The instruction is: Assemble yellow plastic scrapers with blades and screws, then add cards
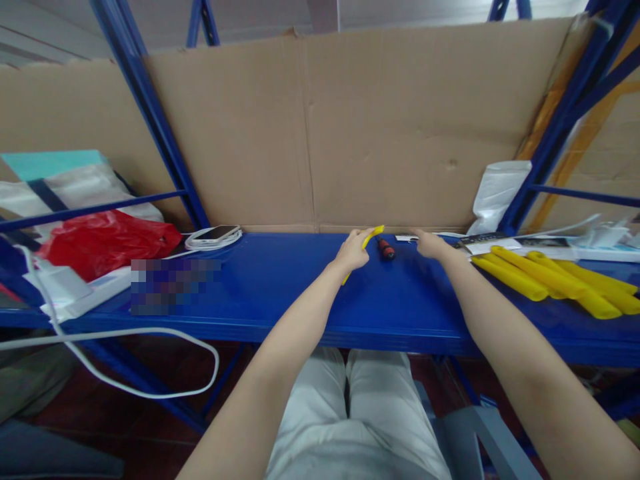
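My left hand point(353, 249) is closed around a thin yellow piece point(375, 233), which sticks out above and below the fingers. It looks like the yellow sleeves lying at the right. Just right of that hand, a red and black screwdriver point(386, 249) rests on the blue shelf, its tip towards the back. My right hand point(429, 244) reaches to the back of the shelf, index finger stretched to the left. Close to its fingertips lies a small white and black flat piece point(405, 238); whether they touch it I cannot tell.
Several yellow sleeves point(555, 277) lie on the right of the blue shelf point(280, 287). A white pouch point(500, 193) leans on the cardboard behind. At left are a phone point(216, 233) on a coiled cable, a red bag point(110, 243) and a white power strip point(93, 297). A white cable point(150, 331) hangs over the front edge.
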Available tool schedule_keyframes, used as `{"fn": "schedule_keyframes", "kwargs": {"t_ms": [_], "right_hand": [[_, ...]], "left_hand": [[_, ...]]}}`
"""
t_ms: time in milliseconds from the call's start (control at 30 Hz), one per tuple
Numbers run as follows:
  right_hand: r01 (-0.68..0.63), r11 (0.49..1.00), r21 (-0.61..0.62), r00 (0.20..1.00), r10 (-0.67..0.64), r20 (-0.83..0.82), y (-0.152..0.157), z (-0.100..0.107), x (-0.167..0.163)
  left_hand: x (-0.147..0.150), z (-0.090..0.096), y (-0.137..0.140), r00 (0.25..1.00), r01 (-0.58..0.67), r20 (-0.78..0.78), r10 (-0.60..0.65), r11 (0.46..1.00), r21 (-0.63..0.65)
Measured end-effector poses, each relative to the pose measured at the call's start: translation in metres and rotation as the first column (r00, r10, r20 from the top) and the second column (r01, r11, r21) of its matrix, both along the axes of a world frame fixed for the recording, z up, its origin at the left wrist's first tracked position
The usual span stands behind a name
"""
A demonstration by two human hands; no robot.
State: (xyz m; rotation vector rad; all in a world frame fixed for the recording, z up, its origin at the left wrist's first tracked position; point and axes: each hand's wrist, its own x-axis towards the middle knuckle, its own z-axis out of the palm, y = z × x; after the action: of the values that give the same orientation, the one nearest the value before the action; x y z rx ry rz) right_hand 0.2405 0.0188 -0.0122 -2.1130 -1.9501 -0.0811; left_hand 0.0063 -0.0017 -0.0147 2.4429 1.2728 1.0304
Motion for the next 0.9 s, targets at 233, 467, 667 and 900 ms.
{"fn": "schedule_keyframes", "kwargs": {"t_ms": [233, 467, 667, 900], "right_hand": [[0.043, 0.991, -0.125, 0.997, -0.05, -0.061, 0.012, -0.025, 0.008], [0.106, 0.994, -0.018, 0.991, -0.107, -0.076, 0.028, -0.036, 0.01], [0.106, 0.993, -0.058, 0.991, -0.11, -0.069, 0.028, -0.035, 0.005], [0.087, 0.995, -0.045, 0.995, -0.089, -0.044, 0.025, -0.034, -0.001]], "left_hand": [[0.0, -0.001, 0.004, 1.0, 0.0, 0.0, 0.0, 1.0, -0.004], [-0.001, -0.002, 0.004, 1.0, 0.006, 0.003, -0.006, 1.0, 0.001], [0.0, -0.001, 0.003, 1.0, 0.01, 0.006, -0.01, 1.0, -0.002], [0.0, -0.002, 0.003, 1.0, 0.021, 0.004, -0.021, 1.0, 0.0]]}}
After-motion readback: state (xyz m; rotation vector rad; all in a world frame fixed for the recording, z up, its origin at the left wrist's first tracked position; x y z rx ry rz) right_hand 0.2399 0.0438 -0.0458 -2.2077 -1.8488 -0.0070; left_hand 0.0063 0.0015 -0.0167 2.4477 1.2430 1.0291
